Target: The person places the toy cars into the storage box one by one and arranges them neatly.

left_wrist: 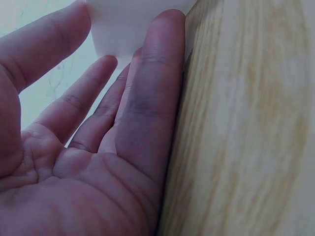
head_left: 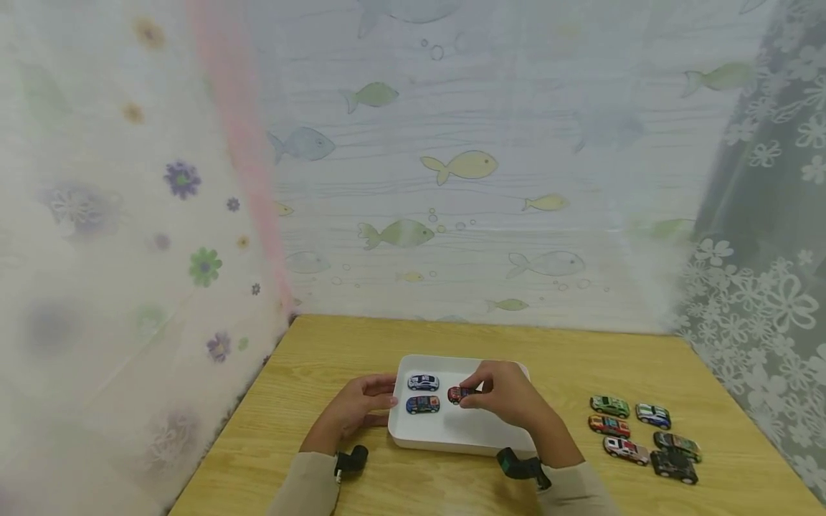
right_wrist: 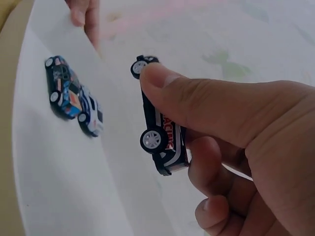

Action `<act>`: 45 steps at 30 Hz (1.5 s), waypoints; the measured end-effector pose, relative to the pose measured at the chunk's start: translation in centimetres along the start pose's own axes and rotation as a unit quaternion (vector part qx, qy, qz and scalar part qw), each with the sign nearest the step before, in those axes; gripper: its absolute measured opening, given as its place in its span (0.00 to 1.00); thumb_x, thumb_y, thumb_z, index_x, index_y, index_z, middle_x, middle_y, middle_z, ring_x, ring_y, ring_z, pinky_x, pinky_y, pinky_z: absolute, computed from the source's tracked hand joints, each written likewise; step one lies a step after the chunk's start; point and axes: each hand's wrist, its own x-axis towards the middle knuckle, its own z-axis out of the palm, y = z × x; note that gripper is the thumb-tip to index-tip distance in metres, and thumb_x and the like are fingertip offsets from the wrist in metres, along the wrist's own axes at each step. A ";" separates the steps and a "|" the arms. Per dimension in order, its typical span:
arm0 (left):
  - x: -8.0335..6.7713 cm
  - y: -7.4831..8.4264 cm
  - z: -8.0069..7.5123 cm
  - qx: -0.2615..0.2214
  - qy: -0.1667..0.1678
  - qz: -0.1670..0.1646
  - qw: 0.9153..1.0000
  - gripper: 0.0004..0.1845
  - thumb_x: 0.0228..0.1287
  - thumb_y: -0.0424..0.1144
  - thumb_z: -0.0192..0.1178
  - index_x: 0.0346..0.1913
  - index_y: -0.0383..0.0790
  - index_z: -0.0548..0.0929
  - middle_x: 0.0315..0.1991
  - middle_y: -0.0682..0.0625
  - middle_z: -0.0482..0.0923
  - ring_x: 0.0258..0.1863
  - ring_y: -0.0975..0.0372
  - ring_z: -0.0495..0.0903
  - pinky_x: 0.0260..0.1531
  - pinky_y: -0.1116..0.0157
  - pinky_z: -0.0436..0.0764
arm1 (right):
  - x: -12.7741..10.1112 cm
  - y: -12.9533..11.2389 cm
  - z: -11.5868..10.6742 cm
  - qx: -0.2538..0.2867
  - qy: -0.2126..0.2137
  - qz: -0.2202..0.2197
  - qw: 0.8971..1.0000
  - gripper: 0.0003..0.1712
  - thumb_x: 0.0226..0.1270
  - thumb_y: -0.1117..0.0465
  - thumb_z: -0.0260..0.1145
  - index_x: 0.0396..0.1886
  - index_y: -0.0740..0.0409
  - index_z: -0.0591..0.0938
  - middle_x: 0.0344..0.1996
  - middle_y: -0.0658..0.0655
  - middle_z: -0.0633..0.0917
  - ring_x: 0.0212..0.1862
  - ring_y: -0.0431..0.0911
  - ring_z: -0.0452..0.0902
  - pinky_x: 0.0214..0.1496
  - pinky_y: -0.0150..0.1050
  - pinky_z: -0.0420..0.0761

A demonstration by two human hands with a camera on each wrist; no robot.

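A: Right hand (head_left: pixel 506 394)?
B: Pinching a red toy car (head_left: pixel 459 393), thumb and fingers clamped on it, over the white tray (head_left: pixel 452 433) near its back edge.
A: Left hand (head_left: pixel 357 408)?
B: Fingers straight, spread apart, resting against the tray's left wall, edge of the hand on the worktop (head_left: pixel 452 480).
A: In the tray?
B: Blue car (head_left: pixel 422 405) and white car (head_left: pixel 423 382), side by side near the left wall.
A: Else?
B: Six more cars (head_left: pixel 642 437) grouped near the worktop's right edge.

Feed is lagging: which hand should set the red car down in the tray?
Right. The right hand already pinches the red car over the white tray; the left hand only touches the tray's edge.
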 end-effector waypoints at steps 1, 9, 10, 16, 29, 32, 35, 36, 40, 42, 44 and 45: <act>0.0 0.0 0.0 0.000 0.000 -0.001 1.000 0.34 0.68 0.37 0.70 0.74 0.35 0.71 0.71 0.36 0.73 0.60 0.52 0.83 0.52 0.51 0.88 | 0.0 0.0 0.1 0.000 0.000 -0.001 1.000 0.13 0.55 0.51 0.83 0.41 0.41 0.93 0.32 0.39 0.85 0.27 0.39 0.73 0.26 0.32 0.76; -0.1 0.0 0.1 0.005 0.006 -0.004 1.000 0.34 0.68 0.38 0.71 0.74 0.36 0.72 0.71 0.37 0.73 0.60 0.52 0.82 0.52 0.51 0.88 | 0.0 0.1 1.0 0.003 0.000 -0.010 1.000 0.12 0.57 0.54 0.82 0.42 0.44 0.93 0.32 0.41 0.85 0.29 0.38 0.74 0.28 0.32 0.77; -0.1 0.0 0.1 0.004 0.006 -0.004 1.000 0.34 0.68 0.37 0.71 0.74 0.36 0.72 0.71 0.37 0.73 0.60 0.52 0.82 0.52 0.51 0.88 | 0.0 0.0 1.1 0.005 -0.003 -0.013 1.000 0.12 0.57 0.55 0.82 0.42 0.45 0.93 0.32 0.42 0.85 0.30 0.37 0.75 0.28 0.31 0.78; -0.2 0.2 0.2 -0.003 0.000 0.003 1.000 0.33 0.69 0.36 0.69 0.74 0.35 0.71 0.71 0.36 0.73 0.60 0.52 0.82 0.53 0.50 0.88 | 0.4 -0.3 2.1 0.007 -0.025 -0.032 0.999 0.11 0.61 0.59 0.79 0.44 0.50 0.93 0.35 0.46 0.86 0.31 0.35 0.75 0.29 0.31 0.78; -0.1 0.2 0.2 0.008 0.000 0.003 1.000 0.33 0.69 0.37 0.70 0.74 0.35 0.72 0.71 0.37 0.74 0.59 0.53 0.83 0.52 0.51 0.88 | 0.9 -0.8 4.5 0.002 -0.050 -0.023 0.998 0.13 0.60 0.56 0.80 0.46 0.46 0.93 0.35 0.42 0.87 0.29 0.35 0.74 0.27 0.31 0.76; -0.1 0.1 0.2 0.008 -0.003 0.006 1.000 0.33 0.69 0.37 0.69 0.74 0.35 0.72 0.71 0.37 0.74 0.59 0.53 0.83 0.52 0.51 0.88 | 0.9 -1.0 4.9 0.000 -0.042 -0.018 0.999 0.13 0.59 0.56 0.81 0.45 0.47 0.94 0.35 0.42 0.88 0.29 0.35 0.74 0.27 0.30 0.76; -0.1 0.1 0.3 0.007 -0.005 0.006 1.000 0.32 0.69 0.37 0.69 0.74 0.35 0.72 0.70 0.37 0.74 0.59 0.53 0.83 0.52 0.51 0.88 | 0.9 -1.3 5.3 -0.004 -0.033 -0.017 0.999 0.12 0.58 0.56 0.82 0.42 0.48 0.94 0.35 0.42 0.89 0.29 0.35 0.74 0.27 0.30 0.75; -0.1 0.1 0.3 0.008 -0.006 0.005 1.000 0.32 0.69 0.37 0.69 0.74 0.35 0.72 0.70 0.37 0.74 0.59 0.53 0.83 0.52 0.51 0.88 | 0.8 -1.5 5.4 -0.005 -0.032 -0.014 0.999 0.11 0.58 0.56 0.82 0.42 0.47 0.94 0.35 0.41 0.89 0.29 0.35 0.74 0.27 0.30 0.75; -0.1 0.1 0.2 0.005 -0.009 0.001 1.000 0.32 0.70 0.37 0.69 0.74 0.35 0.72 0.71 0.37 0.74 0.59 0.53 0.83 0.52 0.51 0.88 | 0.8 -2.0 5.9 -0.007 -0.036 -0.007 0.999 0.10 0.57 0.56 0.82 0.40 0.47 0.94 0.34 0.42 0.89 0.29 0.33 0.74 0.29 0.29 0.76; -0.2 0.2 0.1 0.001 -0.010 0.001 1.000 0.32 0.70 0.36 0.68 0.74 0.35 0.72 0.71 0.37 0.73 0.60 0.53 0.82 0.53 0.52 0.88 | 0.9 -2.3 6.3 -0.011 -0.041 -0.006 0.999 0.09 0.57 0.56 0.82 0.39 0.46 0.94 0.34 0.42 0.88 0.30 0.32 0.74 0.30 0.29 0.76; -0.2 0.2 0.1 0.000 -0.010 0.002 1.000 0.32 0.70 0.36 0.68 0.74 0.34 0.71 0.71 0.36 0.73 0.61 0.52 0.82 0.53 0.51 0.88 | 1.0 -2.4 6.6 -0.016 -0.044 -0.007 0.999 0.09 0.57 0.55 0.82 0.38 0.46 0.94 0.34 0.42 0.88 0.30 0.32 0.74 0.30 0.29 0.76; -0.3 0.3 0.1 -0.001 -0.010 0.002 1.000 0.32 0.71 0.36 0.68 0.74 0.34 0.71 0.71 0.36 0.73 0.61 0.52 0.82 0.54 0.51 0.88 | 1.1 -2.5 6.8 -0.017 -0.046 -0.005 0.999 0.08 0.57 0.55 0.82 0.38 0.45 0.94 0.34 0.41 0.88 0.31 0.32 0.74 0.31 0.28 0.76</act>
